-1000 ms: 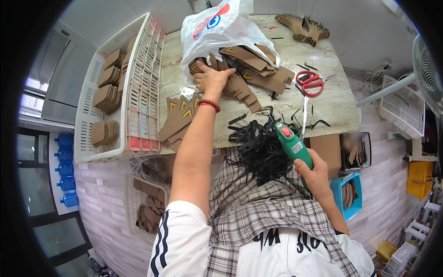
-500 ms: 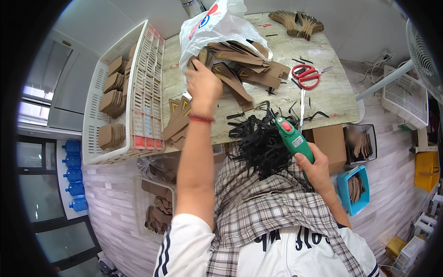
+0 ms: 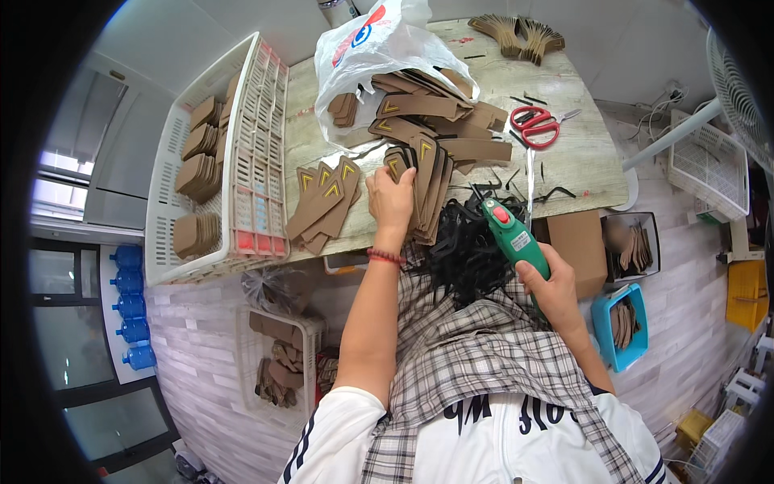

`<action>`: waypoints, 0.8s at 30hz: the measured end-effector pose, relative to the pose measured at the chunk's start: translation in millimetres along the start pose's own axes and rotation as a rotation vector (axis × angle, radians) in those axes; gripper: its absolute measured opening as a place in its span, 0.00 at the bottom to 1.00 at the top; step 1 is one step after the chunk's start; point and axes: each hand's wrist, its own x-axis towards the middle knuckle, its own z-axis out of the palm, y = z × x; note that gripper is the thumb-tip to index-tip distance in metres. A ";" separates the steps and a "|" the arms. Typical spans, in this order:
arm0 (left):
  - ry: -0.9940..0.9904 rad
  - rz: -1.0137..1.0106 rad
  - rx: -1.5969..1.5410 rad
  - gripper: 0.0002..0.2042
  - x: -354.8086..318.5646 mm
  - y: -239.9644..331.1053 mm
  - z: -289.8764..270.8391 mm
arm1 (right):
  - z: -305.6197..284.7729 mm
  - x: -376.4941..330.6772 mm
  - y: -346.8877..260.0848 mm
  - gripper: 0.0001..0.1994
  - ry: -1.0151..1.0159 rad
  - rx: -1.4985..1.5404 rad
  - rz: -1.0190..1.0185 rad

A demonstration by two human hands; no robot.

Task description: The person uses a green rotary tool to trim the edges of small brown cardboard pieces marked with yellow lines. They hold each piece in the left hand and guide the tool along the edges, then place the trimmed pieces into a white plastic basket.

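Observation:
My left hand (image 3: 392, 198) grips a stack of brown flat pieces with yellow chevron marks (image 3: 424, 187) near the wooden table's front edge. My right hand (image 3: 555, 288) holds a green electric cutter with a red button (image 3: 510, 233), its tip pointing at the table over a heap of black trimmings (image 3: 468, 246) on my lap. A smaller fan of the same brown pieces (image 3: 322, 200) lies left of my left hand. More brown pieces (image 3: 419, 105) spill from a white plastic bag (image 3: 371, 48).
A white slatted crate (image 3: 234, 161) with stacked brown pieces stands at the left of the table (image 3: 580, 153). Red-handled scissors (image 3: 536, 125) lie at the right. A brown fanned bundle (image 3: 516, 32) sits at the far edge. A blue bin (image 3: 621, 327) and a white fan (image 3: 738, 89) stand right.
My left hand has drawn back from the pile by the bag toward the table's front edge, bringing a stack of brown pieces with it. The right hand with the cutter has stayed nearly still.

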 end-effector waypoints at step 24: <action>-0.150 -0.057 -1.514 0.03 -70.7 61.0 -16.4 | 4.8 3.8 -14.9 0.19 -0.003 0.060 -0.032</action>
